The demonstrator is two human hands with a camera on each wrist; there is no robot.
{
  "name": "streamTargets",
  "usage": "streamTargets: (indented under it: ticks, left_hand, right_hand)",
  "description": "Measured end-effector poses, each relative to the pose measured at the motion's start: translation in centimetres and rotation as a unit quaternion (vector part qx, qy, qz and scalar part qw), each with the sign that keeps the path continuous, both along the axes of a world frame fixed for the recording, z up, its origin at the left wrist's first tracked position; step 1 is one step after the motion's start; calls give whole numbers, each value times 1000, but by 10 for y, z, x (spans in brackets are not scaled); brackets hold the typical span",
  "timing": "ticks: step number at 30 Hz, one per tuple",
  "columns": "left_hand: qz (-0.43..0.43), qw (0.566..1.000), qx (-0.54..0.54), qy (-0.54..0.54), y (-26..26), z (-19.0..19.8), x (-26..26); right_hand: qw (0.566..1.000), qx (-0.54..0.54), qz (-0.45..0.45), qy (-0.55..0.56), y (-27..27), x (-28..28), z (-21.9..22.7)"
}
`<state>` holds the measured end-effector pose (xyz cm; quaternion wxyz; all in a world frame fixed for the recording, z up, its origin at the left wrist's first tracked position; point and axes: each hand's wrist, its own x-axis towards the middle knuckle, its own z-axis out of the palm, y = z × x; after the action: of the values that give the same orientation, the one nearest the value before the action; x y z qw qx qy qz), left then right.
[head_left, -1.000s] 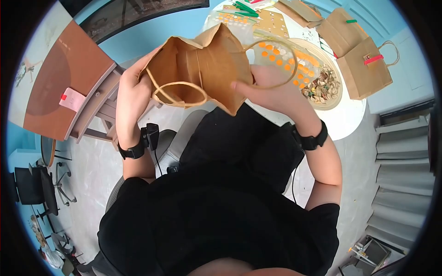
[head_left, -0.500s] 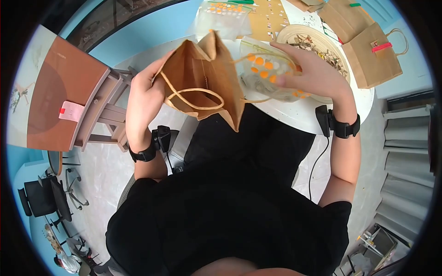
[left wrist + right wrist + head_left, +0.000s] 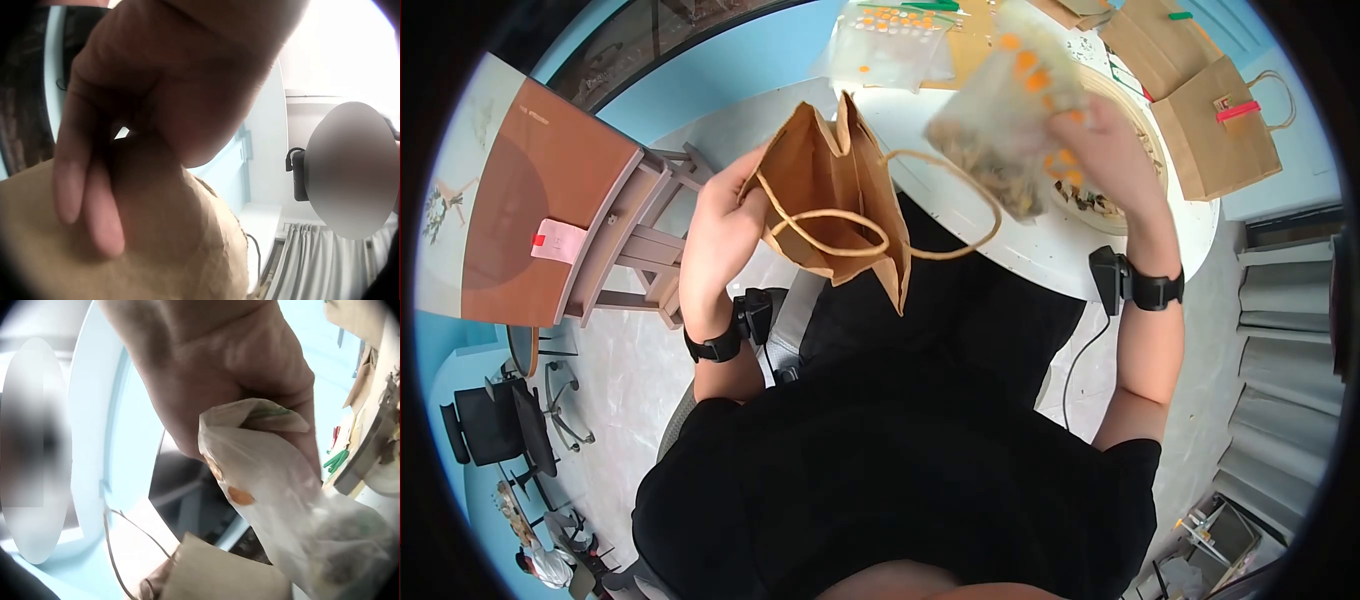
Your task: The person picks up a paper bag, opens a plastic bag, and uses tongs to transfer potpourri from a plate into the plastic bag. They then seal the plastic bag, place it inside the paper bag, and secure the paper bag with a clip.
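Note:
My left hand (image 3: pixel 722 220) grips the side of a brown paper bag (image 3: pixel 875 190) at its rim. The bag's mouth gapes toward me, and its two twisted handles loop out. In the left wrist view, two fingers of the left hand (image 3: pixel 169 75) lie against the paper (image 3: pixel 169 225). Over the table, my right hand (image 3: pixel 1105 150) holds a clear plastic bag (image 3: pixel 990 120) with orange and white dots and brownish dried bits in its lower part. The right wrist view shows the right hand (image 3: pixel 231 375) pinching the plastic bag's (image 3: pixel 269 469) gathered top.
A round tray (image 3: pixel 1158 165) of dried pieces sits on the white round table (image 3: pixel 900 110), partly behind the right hand. Standing at the right is a paper bag with a red clip (image 3: pixel 1215 130). Another dotted plastic bag (image 3: pixel 880 60) lies at the back. A brown table (image 3: pixel 550 200) stands left.
My right hand has left the paper bag's rim, taken hold of the dotted plastic bag and raised it from the tray area. The left hand still holds the paper bag, now narrower at its mouth.

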<state>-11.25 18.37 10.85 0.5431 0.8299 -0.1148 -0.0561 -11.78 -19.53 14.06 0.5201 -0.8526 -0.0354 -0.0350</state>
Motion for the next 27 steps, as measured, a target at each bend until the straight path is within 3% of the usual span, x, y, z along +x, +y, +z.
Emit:
streamTargets:
  ticks: [1,3,4,5,7,8,9,11,12,16,18,22,25,27]
  left_hand:
    - [-6,1000,-1,17,-2,2,-2]
    - [-18,998,0,52,-9,9,-5]
    - [-18,998,-2,54,-12,9,-5]
    - [-14,998,-8,63,-15,11,-6]
    - [-8,996,-21,82,-21,17,-10]
    - [-3,996,-15,83,-23,18,-10]
    - [3,997,-8,83,-24,18,-9]
    - [26,997,-4,79,-23,20,-8]
    - [44,996,-7,76,-21,21,-8]
    - [80,993,-48,75,-6,9,2]
    - [97,990,-75,74,-8,4,2]
    - [19,995,-24,99,-41,14,-17]
    - [51,994,-61,80,-31,11,-8]
    - [94,992,-54,57,-16,18,2]
  right_hand:
    - [993,108,-6,-44,-4,-3,7]
    - [967,181,-84,-159,-21,-9,22]
    - [959,13,-111,-259,-21,-17,32]
    - [915,-155,-135,-348,-17,-30,44]
    - [815,-361,-147,-428,4,-47,49]
    - [897,-193,-100,-384,31,-48,42]
    - [937,-7,-68,-341,57,-49,36]
    - [948,-75,79,-298,79,-49,25]
    - [938,-98,85,-322,84,-45,5]
    - [969,-185,110,-120,72,-54,-15]
    - [984,-147,96,-23,72,-54,-17]
    - [987,22,127,97,92,-62,-10]
    - [983,7,122,-134,89,-74,-16]
    - [984,33,78,-157,76,-86,-1]
